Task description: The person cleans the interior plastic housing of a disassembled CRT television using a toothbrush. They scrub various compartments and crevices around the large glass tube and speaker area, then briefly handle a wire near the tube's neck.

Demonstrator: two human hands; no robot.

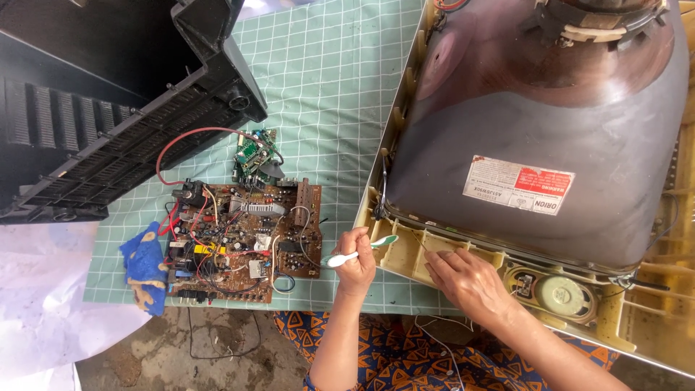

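My left hand (356, 266) grips a white and green toothbrush (362, 250) by its handle, held level just in front of the cream plastic frame (405, 262) of an opened television. My right hand (469, 281) rests flat on that frame's lower rim, fingers spread, holding nothing. The big dark picture tube (536, 123) with a white and red label sits in the frame above my right hand. A round speaker (563, 295) is set in the frame to the right of that hand.
A brown circuit board (239, 239) with many wires lies left of my left hand on a green grid mat (326, 101). A small green board (253, 153) sits above it. A blue and yellow cloth (146, 269) lies at the mat's left corner. The black rear casing (108, 108) fills the upper left.
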